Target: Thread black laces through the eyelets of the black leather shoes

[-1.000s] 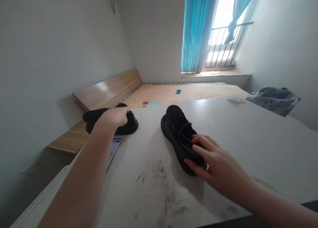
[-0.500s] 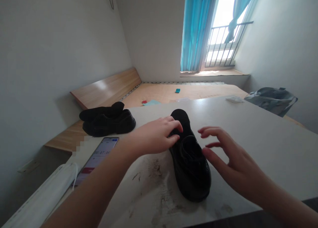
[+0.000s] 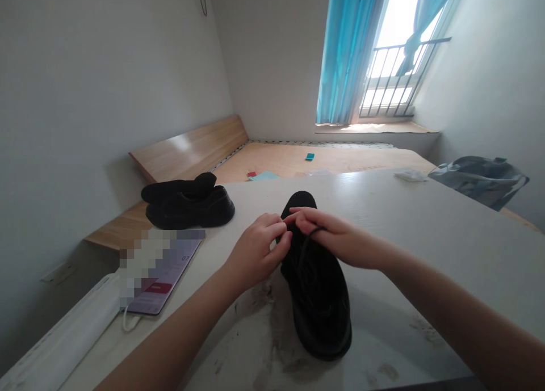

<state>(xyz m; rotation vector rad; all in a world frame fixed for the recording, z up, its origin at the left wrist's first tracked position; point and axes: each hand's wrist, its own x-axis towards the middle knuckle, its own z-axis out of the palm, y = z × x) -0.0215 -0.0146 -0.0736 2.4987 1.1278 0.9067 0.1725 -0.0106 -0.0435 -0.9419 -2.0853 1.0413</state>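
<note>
A black lace-up shoe [image 3: 326, 323] lies lengthwise on the white table in front of me. Its far end shows a matte black rounded part [image 3: 300, 200]. From above the shoe's right side, my right hand [image 3: 336, 232] pinches a dark shoelace [image 3: 314, 232], which loops under its fingers. My left hand [image 3: 260, 246] is at the shoe's left edge, thumb and fingers curled close together. Its fingertips almost meet those of my right hand, and whatever they grip is too dark to make out. Loose lace loops lie over the shoe's upper.
Another black shoe [image 3: 191, 209] with a dark piece on top stands at the table's back left. Nearer are a phone [image 3: 164, 289] and a white cable [image 3: 128, 323]. Dark smudges mark the white table [image 3: 383, 300]. A grey-blue bag [image 3: 481, 178] sits beyond the right edge.
My right hand has moved left and over the shoe and now grips a lace. My left hand has drawn back slightly to the shoe's left edge. The view has shifted a little.
</note>
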